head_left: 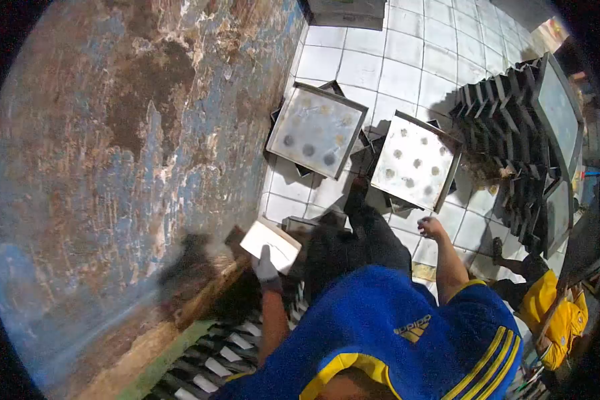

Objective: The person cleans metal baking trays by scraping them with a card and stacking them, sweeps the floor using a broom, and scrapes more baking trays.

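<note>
My left hand (267, 270), in a grey-white glove, grips a small white rectangular board (271, 245) near the wall, its thumb lying on top and the other fingers hidden beneath. My right hand (432, 228) is bare, with its fingers curled together; whatever it may hold is too small to make out. Just beyond that hand is a square metal tray (417, 162) with a white surface and several dark round spots. Further left, a grey square tray (317, 131) with dark spots rests on other trays turned at angles.
A worn blue and brown wall (133, 147) rises on the left. Tall stacks of dark metal trays (513, 120) stand at the right, near yellow cloth (560, 313). A grey box (347, 12) sits at the top on the white tiled floor (400, 50). More stacked pieces (217, 367) are at lower left.
</note>
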### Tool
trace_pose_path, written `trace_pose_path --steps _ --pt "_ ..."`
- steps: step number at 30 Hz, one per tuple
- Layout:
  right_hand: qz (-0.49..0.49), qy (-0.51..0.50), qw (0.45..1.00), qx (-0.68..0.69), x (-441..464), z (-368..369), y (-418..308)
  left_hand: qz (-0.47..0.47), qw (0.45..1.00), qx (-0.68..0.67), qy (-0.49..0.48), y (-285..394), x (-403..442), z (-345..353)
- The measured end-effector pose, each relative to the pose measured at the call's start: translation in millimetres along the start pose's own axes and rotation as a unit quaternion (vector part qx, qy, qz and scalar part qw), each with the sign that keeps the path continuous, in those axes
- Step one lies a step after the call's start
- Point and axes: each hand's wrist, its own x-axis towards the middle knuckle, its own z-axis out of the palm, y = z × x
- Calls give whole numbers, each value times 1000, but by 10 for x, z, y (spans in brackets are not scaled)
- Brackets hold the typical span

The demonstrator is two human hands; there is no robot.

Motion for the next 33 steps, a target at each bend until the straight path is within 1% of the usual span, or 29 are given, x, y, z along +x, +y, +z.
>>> trace_pose_path --steps 1,2,3,4,5,6,7,8,10,11,12,15,17,18,19,20,21,23,25,27,29,30,31,32,33 --pt "-8 8 1000 12 71 27 -195 -26 999 22 35 205 210 -8" --pt "-49 17 998 27 240 57 -273 -4 999 -42 -2 667 240 265" --pt "-75 33 995 60 253 103 -489 -10 999 16 39 982 399 347" --pt "-135 57 984 99 11 156 -881 -40 993 21 105 1377 451 551" --pt "-138 60 983 107 11 232 -1100 1 996 53 70 1569 825 391" --pt "-193 61 971 129 1 273 -1297 44 995 83 37 1755 1199 228" --pt "-244 59 957 147 -16 310 -1436 152 987 -25 -53 2151 1095 673" --pt "-242 60 957 149 -54 351 -1567 204 977 52 -16 2324 1433 498" --pt "-233 49 962 130 -57 380 -1705 161 980 119 7 2639 1749 477" --pt "-239 43 958 153 32 428 -1674 158 981 114 -10 2699 1793 508" --pt "-224 55 958 169 0 475 -1665 154 981 111 -30 2827 1774 639" --pt "-198 87 953 213 -149 643 -1506 142 980 94 -107 3163 1867 1214" --pt "-143 128 934 301 -353 858 -1339 132 976 91 -149 3114 2071 1482" --pt "-107 155 929 318 -399 1004 -1185 156 954 189 -176 3030 2168 1586" --pt "-103 166 925 326 -527 1176 -1094 167 923 291 -188 2889 2467 1536" --pt "-66 186 904 379 -667 1391 -1036 183 881 389 -199 2749 2766 1485" --pt "-30 206 878 432 -793 1620 -986 188 829 490 -195 2415 3304 1331" --pt "-40 210 854 474 -768 2190 -565 158 787 544 -244 1960 3787 1225" --pt "13 189 872 452 -919 2753 -490 231 724 604 -242 1626 3948 1103" --pt "43 200 882 425 -826 3296 -444 142 739 569 -332 1681 3921 1076" --pt "68 203 882 421 -1175 3661 -1022 134 748 553 -342 1250 4291 771" --pt "46 173 884 432 -1189 3798 -1146 131 752 545 -347 1047 4467 627" --pt "43 166 883 436 -1161 3900 -1265 92 769 506 -379 1295 4272 707" --pt "9 165 898 407 -1133 3981 -1371 87 772 500 -383 1304 4265 732" --pt "-23 160 913 374 -1099 4053 -1458 86 762 502 -399 1264 4327 695"
